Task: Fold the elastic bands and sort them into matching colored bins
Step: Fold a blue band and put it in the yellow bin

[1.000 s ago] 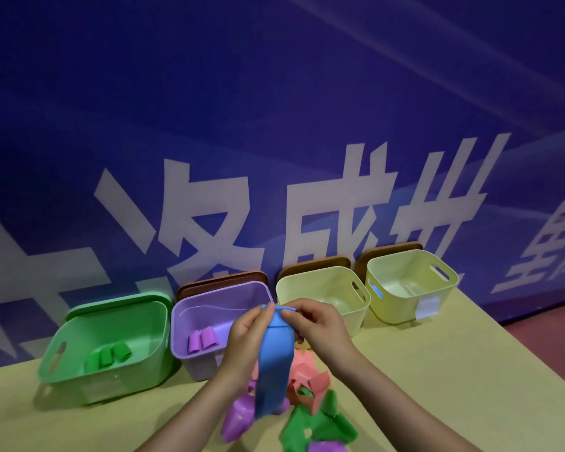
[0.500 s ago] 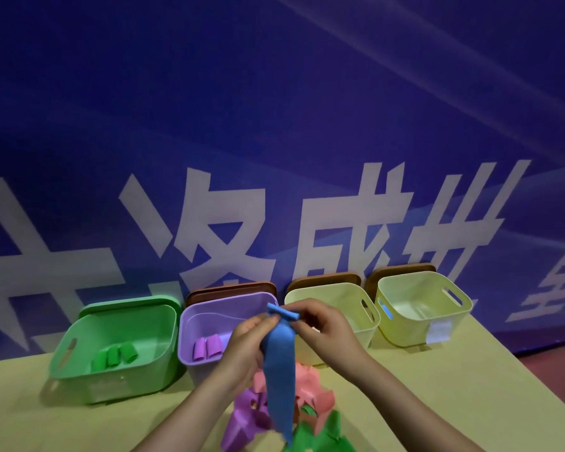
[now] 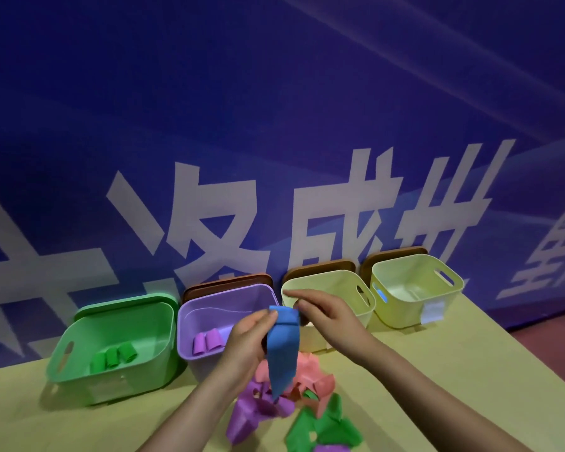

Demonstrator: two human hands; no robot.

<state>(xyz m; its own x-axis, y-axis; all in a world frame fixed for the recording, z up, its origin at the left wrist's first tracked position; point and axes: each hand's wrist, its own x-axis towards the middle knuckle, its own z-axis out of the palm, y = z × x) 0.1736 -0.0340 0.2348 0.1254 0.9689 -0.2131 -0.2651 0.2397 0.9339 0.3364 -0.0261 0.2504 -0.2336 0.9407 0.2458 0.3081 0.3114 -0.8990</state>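
Item in hand: one flat blue elastic band [image 3: 282, 350], a soft rubbery strip hanging lengthwise above the table.

Grip: left hand [image 3: 246, 344] and right hand [image 3: 327, 316] both pinch the band's upper end, thumb and fingertips pressed together on a short section already turned over at the top. The rest of the strip dangles free below the pinch, its lower tip reaching the loose pile.

Below the grip: an unsorted heap of elastic bands on the pale yellow tabletop [image 3: 437, 380], comprising pink bands [image 3: 317, 376], purple bands [image 3: 255, 409] and green bands [image 3: 323, 425].

Behind the grip, left to right:
- green plastic bin [image 3: 79, 370], holding three small green folded bands [image 3: 113, 355];
- purple plastic bin [image 3: 190, 321], holding two purple folded bands [image 3: 207, 340];
- nearer pale yellow plastic bin [image 3: 366, 298], directly behind the right hand; contents not visible;
- farther pale yellow plastic bin [image 3: 450, 288], with a small blue mark on its left wall and a white label on its front.

Step, as judged: folding of the blue band is under way, first turn made, most of the length unfolded.

Next move, as judged: keep both pinches firm while turning the folded top over again down the strip, so the springy material does not unroll; then choose the bin. No wholly blue bin is in view; the blue-marked yellow bin seems the likely match, though this is uncertain.
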